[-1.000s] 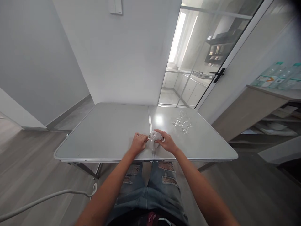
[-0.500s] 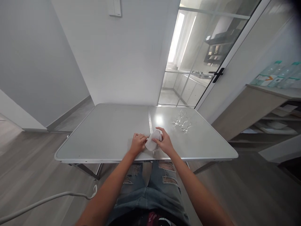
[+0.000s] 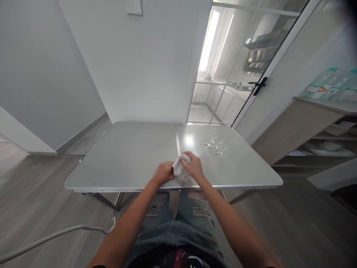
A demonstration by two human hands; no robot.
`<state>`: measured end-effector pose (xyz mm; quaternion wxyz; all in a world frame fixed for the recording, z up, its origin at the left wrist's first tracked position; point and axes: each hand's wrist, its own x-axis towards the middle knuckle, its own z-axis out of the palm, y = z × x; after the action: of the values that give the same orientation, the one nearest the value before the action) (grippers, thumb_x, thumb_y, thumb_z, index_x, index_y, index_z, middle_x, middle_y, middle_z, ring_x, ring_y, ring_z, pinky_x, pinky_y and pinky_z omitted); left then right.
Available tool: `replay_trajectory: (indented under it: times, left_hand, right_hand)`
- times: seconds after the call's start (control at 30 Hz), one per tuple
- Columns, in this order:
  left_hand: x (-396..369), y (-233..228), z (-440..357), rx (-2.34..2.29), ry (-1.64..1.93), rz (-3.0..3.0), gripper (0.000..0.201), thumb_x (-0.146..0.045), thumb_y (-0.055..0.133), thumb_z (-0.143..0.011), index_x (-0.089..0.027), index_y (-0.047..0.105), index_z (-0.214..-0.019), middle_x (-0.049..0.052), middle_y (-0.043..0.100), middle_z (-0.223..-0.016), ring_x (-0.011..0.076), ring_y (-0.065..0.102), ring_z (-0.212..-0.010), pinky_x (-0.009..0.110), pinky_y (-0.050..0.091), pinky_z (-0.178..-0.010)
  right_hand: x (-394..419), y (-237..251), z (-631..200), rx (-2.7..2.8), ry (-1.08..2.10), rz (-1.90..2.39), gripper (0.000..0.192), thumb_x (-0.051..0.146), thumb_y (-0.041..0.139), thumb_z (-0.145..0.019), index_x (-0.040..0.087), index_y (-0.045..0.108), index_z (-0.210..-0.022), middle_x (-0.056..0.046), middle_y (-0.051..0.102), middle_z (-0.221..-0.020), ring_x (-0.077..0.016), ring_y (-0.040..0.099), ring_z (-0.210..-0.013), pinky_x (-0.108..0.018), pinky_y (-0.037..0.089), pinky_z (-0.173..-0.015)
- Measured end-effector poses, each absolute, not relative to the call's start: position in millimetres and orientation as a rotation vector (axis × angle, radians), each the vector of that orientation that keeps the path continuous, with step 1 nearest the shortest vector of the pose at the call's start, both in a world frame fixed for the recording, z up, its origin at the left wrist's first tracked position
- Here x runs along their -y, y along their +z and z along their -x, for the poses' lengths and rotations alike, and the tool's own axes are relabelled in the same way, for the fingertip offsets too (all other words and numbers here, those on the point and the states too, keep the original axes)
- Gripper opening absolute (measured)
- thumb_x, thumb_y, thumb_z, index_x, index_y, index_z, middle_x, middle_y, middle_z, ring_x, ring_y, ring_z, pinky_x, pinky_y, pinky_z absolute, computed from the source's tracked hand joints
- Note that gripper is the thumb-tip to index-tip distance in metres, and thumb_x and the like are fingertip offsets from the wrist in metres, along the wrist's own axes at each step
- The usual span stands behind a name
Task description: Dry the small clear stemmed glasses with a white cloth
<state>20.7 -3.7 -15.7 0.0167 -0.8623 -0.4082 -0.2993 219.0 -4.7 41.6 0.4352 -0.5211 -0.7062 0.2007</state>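
both grips pinch a white cloth (image 3: 178, 167), left hand (image 3: 164, 173), right hand (image 3: 193, 168); clear glasses (image 3: 216, 143) stand well apart on the table (image 3: 125, 156).

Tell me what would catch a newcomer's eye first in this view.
First, the two hands meeting at the near edge of the grey folding table: the left hand and right hand both grip a small white cloth over the table's centre seam. Next, a cluster of clear glass pieces glints on the table's far right part, beside the glass door with its black handle.
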Motion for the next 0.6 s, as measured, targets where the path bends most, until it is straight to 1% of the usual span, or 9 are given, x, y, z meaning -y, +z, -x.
replay_trajectory:
  times: [0.07,0.13,0.2,0.27,0.37,0.43,0.47,0.53,0.6]
  left_hand:
    - [2.5,-20.2,-21.8,1.286,-0.878,2.618,0.010,-0.009,0.059,-0.071,-0.017,0.065,-0.069,0.007,0.064,-0.067,0.0188,0.058,-0.062,0.029,0.035,-0.057]
    - [1.0,-23.5,-21.2,1.300,-0.884,2.547,0.011,-0.008,0.059,-0.069,-0.017,0.064,-0.065,0.008,0.063,-0.065,0.0188,0.057,-0.060,0.029,0.033,-0.055]
    - [-0.2,-24.8,-18.9,1.336,-0.937,2.489,0.011,-0.008,0.059,-0.067,-0.017,0.063,-0.062,0.008,0.061,-0.062,0.0182,0.055,-0.057,0.028,0.031,-0.054]
    - [-0.4,-24.1,-16.1,1.370,-1.023,2.478,0.011,-0.009,0.058,-0.069,-0.017,0.062,-0.064,0.007,0.060,-0.061,0.0173,0.054,-0.056,0.028,0.030,-0.053]
    - [1.3,-20.6,-13.9,1.329,-1.154,2.569,0.014,-0.011,0.054,-0.080,-0.018,0.067,-0.078,0.004,0.062,-0.067,0.0165,0.056,-0.060,0.027,0.035,-0.056]
    - [2.9,-17.4,-14.5,1.306,-1.228,2.614,0.019,-0.016,0.050,-0.090,-0.018,0.069,-0.091,0.004,0.064,-0.071,0.0157,0.058,-0.064,0.026,0.038,-0.060]
    - [3.7,-15.7,-15.1,1.309,-1.261,2.625,0.021,-0.019,0.048,-0.095,-0.019,0.069,-0.095,0.003,0.064,-0.071,0.0153,0.058,-0.065,0.026,0.039,-0.061]
    - [5.1,-12.3,-16.5,1.324,-1.318,2.654,0.024,-0.025,0.047,-0.100,-0.019,0.070,-0.097,0.003,0.063,-0.071,0.0145,0.057,-0.064,0.025,0.039,-0.062]
    - [6.0,-9.0,-17.2,1.325,-1.362,2.711,0.026,-0.029,0.047,-0.101,-0.019,0.070,-0.094,0.003,0.063,-0.070,0.0138,0.056,-0.063,0.025,0.039,-0.062]
  right_hand:
    - [2.8,47.0,-206.1,1.638,0.455,1.467,0.019,0.041,0.061,-0.088,0.026,0.069,-0.097,-0.003,0.074,-0.091,-0.0243,0.067,-0.084,-0.036,0.050,-0.079]
    - [-3.0,52.3,-200.4,1.627,0.474,1.510,0.018,0.041,0.060,-0.088,0.026,0.068,-0.094,-0.003,0.074,-0.089,-0.0243,0.066,-0.084,-0.036,0.049,-0.079]
    - [-8.7,56.4,-201.6,1.699,0.549,1.414,0.021,0.041,0.062,-0.087,0.026,0.068,-0.102,-0.003,0.074,-0.094,-0.0233,0.066,-0.087,-0.036,0.050,-0.081]
    - [-11.4,59.0,-207.8,1.828,0.618,1.263,0.034,0.041,0.066,-0.084,0.027,0.065,-0.115,-0.002,0.073,-0.104,-0.0224,0.066,-0.090,-0.036,0.050,-0.084]
    - [-11.4,60.8,-222.2,2.061,0.644,1.101,0.054,0.040,0.072,-0.080,0.029,0.058,-0.131,-0.002,0.071,-0.113,-0.0218,0.066,-0.090,-0.036,0.051,-0.085]
    - [-13.0,60.8,-233.4,2.210,0.604,1.011,0.059,0.034,0.073,-0.079,0.030,0.055,-0.136,-0.002,0.070,-0.119,-0.0226,0.066,-0.093,-0.039,0.050,-0.091]
    - [-15.1,60.2,-239.1,2.279,0.570,0.961,0.060,0.030,0.073,-0.080,0.031,0.055,-0.137,-0.002,0.069,-0.122,-0.0233,0.065,-0.098,-0.041,0.049,-0.096]
    - [-21.3,57.4,-250.2,2.390,0.496,0.870,0.056,0.020,0.068,-0.082,0.033,0.057,-0.135,-0.002,0.069,-0.127,-0.0248,0.063,-0.106,-0.044,0.044,-0.104]
    - [-27.9,52.4,-259.3,2.422,0.457,0.825,0.051,0.016,0.063,-0.084,0.033,0.060,-0.131,-0.002,0.070,-0.124,-0.0256,0.061,-0.111,-0.046,0.042,-0.106]
